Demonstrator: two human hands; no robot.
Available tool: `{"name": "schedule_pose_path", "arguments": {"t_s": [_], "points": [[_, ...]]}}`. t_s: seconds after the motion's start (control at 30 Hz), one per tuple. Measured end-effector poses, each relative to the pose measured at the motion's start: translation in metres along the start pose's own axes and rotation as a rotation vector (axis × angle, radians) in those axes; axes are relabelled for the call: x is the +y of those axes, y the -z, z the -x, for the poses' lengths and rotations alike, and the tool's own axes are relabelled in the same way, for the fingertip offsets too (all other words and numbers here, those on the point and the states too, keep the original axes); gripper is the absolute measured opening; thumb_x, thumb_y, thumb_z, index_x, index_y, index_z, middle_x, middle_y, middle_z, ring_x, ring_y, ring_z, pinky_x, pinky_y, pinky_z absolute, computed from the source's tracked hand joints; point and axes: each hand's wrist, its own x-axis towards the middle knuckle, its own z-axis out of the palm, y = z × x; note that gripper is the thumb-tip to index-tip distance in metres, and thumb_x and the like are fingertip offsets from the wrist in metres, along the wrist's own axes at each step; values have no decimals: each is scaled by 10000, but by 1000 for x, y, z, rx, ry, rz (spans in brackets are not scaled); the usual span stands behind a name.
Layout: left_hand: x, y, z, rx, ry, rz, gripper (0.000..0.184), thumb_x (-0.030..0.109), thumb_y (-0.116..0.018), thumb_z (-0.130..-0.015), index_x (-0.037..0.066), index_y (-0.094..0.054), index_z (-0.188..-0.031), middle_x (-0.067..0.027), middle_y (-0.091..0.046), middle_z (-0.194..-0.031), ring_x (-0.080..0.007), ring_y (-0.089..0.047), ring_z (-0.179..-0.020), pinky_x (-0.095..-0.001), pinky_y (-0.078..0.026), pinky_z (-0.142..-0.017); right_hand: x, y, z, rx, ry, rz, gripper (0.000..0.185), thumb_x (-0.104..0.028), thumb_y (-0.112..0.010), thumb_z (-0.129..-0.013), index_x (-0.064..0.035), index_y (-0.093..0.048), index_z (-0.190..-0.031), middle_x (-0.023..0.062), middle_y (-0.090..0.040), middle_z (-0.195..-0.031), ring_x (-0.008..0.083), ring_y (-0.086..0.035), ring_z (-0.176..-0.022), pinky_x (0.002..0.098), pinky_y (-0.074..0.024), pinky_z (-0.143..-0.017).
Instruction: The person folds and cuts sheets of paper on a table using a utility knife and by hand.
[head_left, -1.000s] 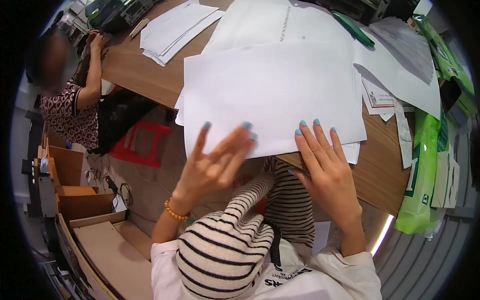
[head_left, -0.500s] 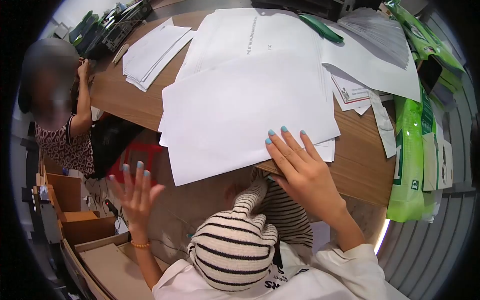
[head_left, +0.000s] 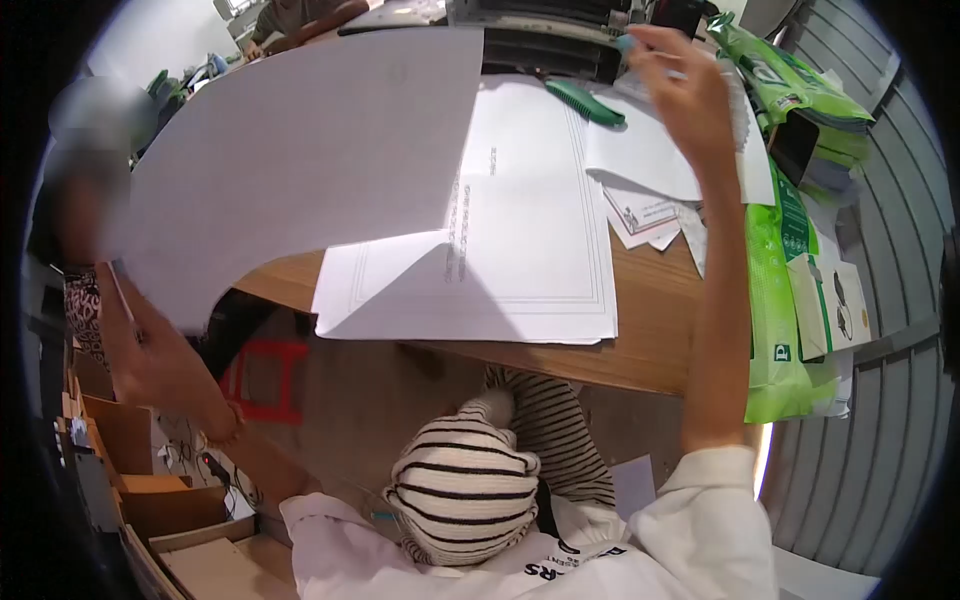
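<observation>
A large white sheet (head_left: pixel 310 150) is lifted over the table's left side, curving down to my left hand (head_left: pixel 150 350), which is closed on its lower left edge. Beneath its right part lies a stack of printed white sheets (head_left: pixel 540 230). My right hand (head_left: pixel 685 95) is raised at the upper right, above folded translucent material, its fingers bent and blurred; whether it holds anything is unclear. A green cutter (head_left: pixel 585 103) rests just left of that hand, at the top of the stack.
Green packages (head_left: pixel 775 300) line the table's right edge, beside a white box (head_left: pixel 828 305). Small printed papers (head_left: pixel 640 212) lie right of the stack. One person sits at the left; another's arms (head_left: pixel 310 25) show at the top. A red stool (head_left: pixel 270 380) stands below left.
The top sheet has risen off the stack and swung left with my left hand, uncovering printed pages. My right hand has left the paper and moved up to the right. The view has shifted.
</observation>
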Motion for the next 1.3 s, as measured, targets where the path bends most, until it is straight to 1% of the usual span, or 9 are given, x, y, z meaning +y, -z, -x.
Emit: {"name": "schedule_pose_path", "arguments": {"t_s": [0.1, 0.17, 0.37, 0.43, 0.53, 0.57, 0.63, 0.87, 1.3], "points": [[12, 22, -7, 80, -299, 6, 199, 117, -593, -836, 69, -648, -1021, -55, -666, -907, -181, -647, -740, -261, -520, -598, 76, -64, -25, -161, 30, 427, 469, -318, -607, -774, -7, -543, -1118, 186, -584, -1040, 301, -562, -973, 392, -436, -861], [40, 41, 21, -233, -409, 29, 225, 91, -563, -826, 73, -643, -1036, -48, -647, -952, -148, -630, -743, -233, -489, -561, 116, -103, -21, -297, -22, 662, 570, -318, -615, -767, -2, -450, -1211, 181, -533, -1106, 321, -497, -1039, 407, -399, -906], [139, 15, 72, -596, -744, 435, 337, 145, -600, -766, 62, -590, -1093, -38, -583, -873, -76, -510, -613, -185, -369, -419, 153, -125, 14, -281, -19, 632, 493, -227, -589, -772, -27, -453, -1201, 172, -515, -1082, 325, -485, -1039, 408, -422, -855], [154, 6, 87, -999, -585, 691, 369, 271, -616, -767, 63, -591, -1071, -54, -567, -940, -145, -538, -716, -236, -425, -505, 142, -120, 25, -230, 23, 660, 454, -198, -575, -772, -29, -471, -1180, 171, -522, -1047, 322, -508, -1010, 408, -437, -828], [159, -7, 89, -1009, -405, 871, 447, 364, -614, -762, 48, -572, -1075, -92, -538, -1061, -229, -522, -872, -331, -456, -697, 83, -81, 35, -252, -152, 573, 373, -150, -547, -758, -9, -517, -1102, 186, -526, -981, 349, -554, -891, 424, -461, -759], [158, -10, 94, -1039, -340, 884, 450, 325, -613, -775, 56, -541, -1129, -129, -488, -1177, -280, -475, -1025, -402, -373, -889, 57, -62, 42, -242, -196, 488, 359, -149, -543, -754, -5, -533, -1082, 193, -530, -968, 356, -562, -860, 434, -464, -738], [157, -19, 106, -971, -316, 818, 421, 324, -508, -851, 49, -505, -1170, -163, -448, -1250, -317, -414, -1151, -427, -311, -968, 18, -26, 67, -176, -144, 294, 317, -146, -554, -749, -6, -573, -1033, 198, -544, -941, 359, -568, -821, 413, -465, -717], [151, -19, 116, -1143, -160, 897, 429, 100, -394, -866, 115, -420, -1294, -97, -363, -1364, -297, -283, -1282, -441, -173, -1057, -57, 70, 210, -372, -127, 142, 409, -47, -712, -579, -34, -643, -982, 103, -570, -851, 212, -580, -692, 295, -478, -596], [145, -11, 113, -1083, -94, 902, 312, 145, -477, -862, 71, -521, -1162, -129, -450, -1283, -327, -378, -1214, -481, -229, -1019, -62, 70, 233, -467, -58, 204, 420, -66, -734, -563, -30, -650, -973, 84, -572, -839, 184, -546, -644, 264, -439, -526]]}}
